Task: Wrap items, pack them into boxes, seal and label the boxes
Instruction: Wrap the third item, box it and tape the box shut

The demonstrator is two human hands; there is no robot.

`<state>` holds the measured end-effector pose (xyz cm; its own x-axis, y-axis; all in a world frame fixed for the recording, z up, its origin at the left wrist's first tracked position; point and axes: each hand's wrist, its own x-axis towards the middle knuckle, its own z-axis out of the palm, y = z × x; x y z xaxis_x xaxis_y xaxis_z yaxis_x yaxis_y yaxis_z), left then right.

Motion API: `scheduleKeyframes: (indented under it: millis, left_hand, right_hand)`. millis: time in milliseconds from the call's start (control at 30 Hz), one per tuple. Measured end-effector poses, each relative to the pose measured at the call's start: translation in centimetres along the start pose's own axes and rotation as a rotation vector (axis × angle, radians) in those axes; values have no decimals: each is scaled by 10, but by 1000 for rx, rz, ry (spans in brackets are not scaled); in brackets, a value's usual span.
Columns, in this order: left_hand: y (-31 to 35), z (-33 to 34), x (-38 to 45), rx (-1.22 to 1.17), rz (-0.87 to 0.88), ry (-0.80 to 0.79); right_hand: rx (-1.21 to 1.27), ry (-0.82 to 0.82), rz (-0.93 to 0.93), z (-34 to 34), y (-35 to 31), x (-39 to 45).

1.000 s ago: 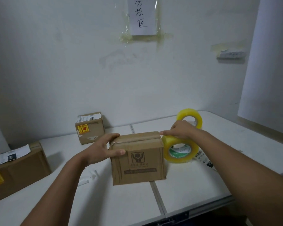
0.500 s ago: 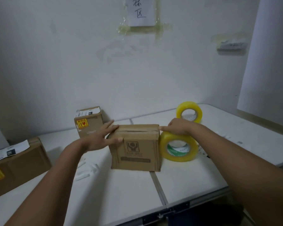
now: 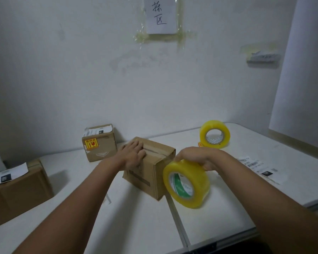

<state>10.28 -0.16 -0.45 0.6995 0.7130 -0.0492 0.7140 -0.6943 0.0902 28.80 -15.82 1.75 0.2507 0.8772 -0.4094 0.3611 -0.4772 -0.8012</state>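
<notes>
A small cardboard box (image 3: 154,173) stands on the white table (image 3: 136,226), turned so one corner faces me. My left hand (image 3: 134,154) lies flat on its top with the fingers spread over the taped seam. My right hand (image 3: 196,158) grips a big yellow tape roll (image 3: 186,183) from above, right beside the box's right face. The roll is lifted and tilted, its open core facing me.
A second yellow tape roll (image 3: 214,134) stands at the back right. Printed labels (image 3: 261,168) lie on the table to the right. A small labelled box (image 3: 99,142) sits by the wall, and a larger box (image 3: 17,189) at the left edge.
The box has been rotated so a corner points at me. My left hand moved from its side onto its top. The right hand lifted the tape roll off the table and tilted it.
</notes>
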Motion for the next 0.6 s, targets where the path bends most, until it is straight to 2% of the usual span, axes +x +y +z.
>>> scheduleKeyframes:
  millis: [167,300,367,500,600]
  left_hand:
    - [19,-3,-1,-4,-14,-16]
    - [40,8,-21,-25,123,-5]
    - [44,14,-26,-88,182,22]
    - [29,12,-23,-313,124,111]
    - [18,12,-18,-410,88,152]
  right_hand:
    - [170,-56,13,15,1,5]
    - [242,-65,-20,24,-4,6]
    - [301,-40,-42,33,-7,12]
    - [317,14,-91,54,-8,25]
    - [443,-45,-134,61,-2,26]
